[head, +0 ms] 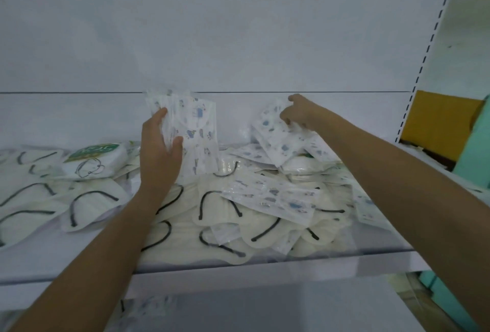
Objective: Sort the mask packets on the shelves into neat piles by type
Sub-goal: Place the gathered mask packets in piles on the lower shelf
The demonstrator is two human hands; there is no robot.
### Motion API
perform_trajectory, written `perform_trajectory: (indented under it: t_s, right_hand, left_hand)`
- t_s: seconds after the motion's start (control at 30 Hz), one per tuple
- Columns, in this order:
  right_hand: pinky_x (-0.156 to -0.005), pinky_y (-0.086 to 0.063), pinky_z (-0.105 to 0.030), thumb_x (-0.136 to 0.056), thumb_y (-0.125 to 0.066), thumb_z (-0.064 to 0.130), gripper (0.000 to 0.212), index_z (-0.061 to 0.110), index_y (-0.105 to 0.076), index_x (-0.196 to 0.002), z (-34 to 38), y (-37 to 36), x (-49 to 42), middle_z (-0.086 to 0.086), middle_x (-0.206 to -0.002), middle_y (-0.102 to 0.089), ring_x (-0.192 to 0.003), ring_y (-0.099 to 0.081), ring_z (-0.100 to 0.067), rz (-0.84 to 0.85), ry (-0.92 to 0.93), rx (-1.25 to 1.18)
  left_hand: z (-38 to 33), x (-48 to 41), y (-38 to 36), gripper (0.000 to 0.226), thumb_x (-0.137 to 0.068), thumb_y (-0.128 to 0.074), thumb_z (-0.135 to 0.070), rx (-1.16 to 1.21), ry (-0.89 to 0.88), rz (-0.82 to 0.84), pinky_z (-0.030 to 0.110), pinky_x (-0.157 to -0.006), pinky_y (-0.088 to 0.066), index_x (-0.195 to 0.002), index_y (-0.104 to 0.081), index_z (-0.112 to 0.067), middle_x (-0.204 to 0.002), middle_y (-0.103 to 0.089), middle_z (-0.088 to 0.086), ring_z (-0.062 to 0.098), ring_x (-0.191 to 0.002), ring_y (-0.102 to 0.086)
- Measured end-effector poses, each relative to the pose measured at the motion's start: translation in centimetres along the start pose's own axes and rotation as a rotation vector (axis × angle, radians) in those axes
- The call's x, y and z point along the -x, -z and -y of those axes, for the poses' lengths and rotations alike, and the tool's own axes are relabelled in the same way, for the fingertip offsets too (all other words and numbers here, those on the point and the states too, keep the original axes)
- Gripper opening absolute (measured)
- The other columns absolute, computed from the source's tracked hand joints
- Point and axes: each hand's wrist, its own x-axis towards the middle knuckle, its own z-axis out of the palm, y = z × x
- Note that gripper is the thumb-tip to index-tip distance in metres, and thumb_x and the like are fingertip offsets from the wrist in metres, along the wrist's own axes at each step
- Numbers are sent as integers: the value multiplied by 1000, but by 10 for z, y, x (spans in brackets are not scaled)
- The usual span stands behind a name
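At mid-frame, a printed stack [195,130] was gripped by the left hand [159,156].
One packet [275,132] was pinched by the right hand [299,115]; slippage could be caused by slick film.

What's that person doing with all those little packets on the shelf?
A person is sorting mask packets on a white shelf. Their left hand grips an upright bunch of clear packets of blue-printed white masks. Their right hand pinches another blue-printed packet at the back right. Cream masks with black ear loops lie jumbled across the shelf, mixed with printed packets, and a white pack with green lettering sits on the left.
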Motion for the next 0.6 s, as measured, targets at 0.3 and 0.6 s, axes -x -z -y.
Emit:
perform_trajectory:
  t_s: [0.3, 0.6]
  right_hand:
    - [-100, -40, -38, -84, -61, 19, 66, 3, -32, -142, 10, -59, 3, -15, -145, -37, -127, -44, -33, 355, 39, 629]
    - [-96, -45, -39, -77, -67, 10, 73, 3, -30, -139, 18, -59, 5, -15, -139, -42, -120, -48, -33, 257, 85, 488]
  left_hand:
    - [0, -1, 0, 53, -86, -55, 5, 10, 26, -15, 4, -101, -20, -135, -38, 0, -135, -43, 16, 18, -126, -38]
    - [2, -1, -2, 52, -85, -55, 6, -36, -23, 2, -5, -97, -17, -134, -38, 2, -134, -43, 19, 23, -126, -40]
